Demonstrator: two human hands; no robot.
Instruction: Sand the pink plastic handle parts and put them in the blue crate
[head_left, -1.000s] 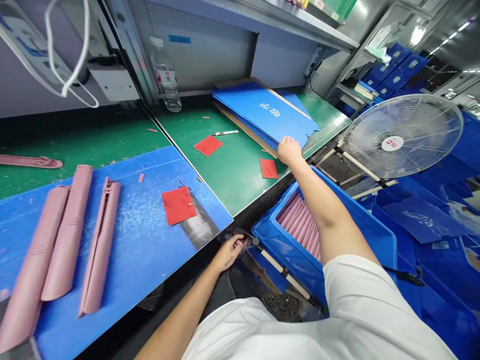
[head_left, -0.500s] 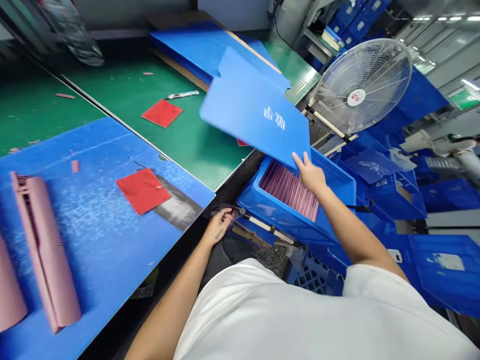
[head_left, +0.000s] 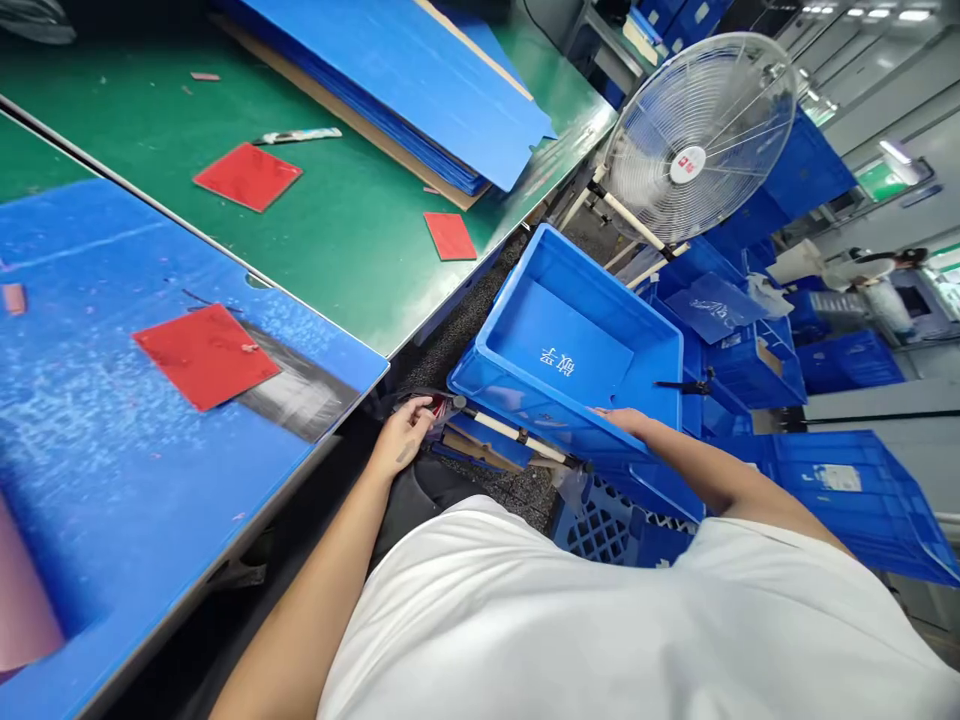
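A blue corrugated plastic sheet [head_left: 559, 350] lies flat on the floor of a blue plastic crate [head_left: 525, 410], its white printed characters upside down in this view. The right hand [head_left: 626, 422] is the nearer one: its fingers [head_left: 611, 411] are stretched out and released, resting on the crate's near rim and holding nothing, with the sheet just beyond them inside the crate. The left hand [head_left: 405, 437] is well apart from the sheet, below the front edge of the desk [head_left: 360, 270]. Its fingers [head_left: 424, 404] are clenched around a small dark object with a bit of red [head_left: 442, 405], too small to identify, next to the end of a cream-coloured pole [head_left: 517, 435] that runs along the crate's near side. On the desk, a stack of blue sheets [head_left: 390, 90] sits on cardboard, with a red square [head_left: 450, 236] just off its near edge and another [head_left: 247, 176] beside a white-handled blade [head_left: 300, 135]. A third red square [head_left: 206, 355] lies on a blue board [head_left: 97, 400]. A pedestal fan [head_left: 697, 137] stands beyond the crate, more blue crates [head_left: 855, 500] are stacked to the right, and a co-worker [head_left: 889, 305] stands far off.
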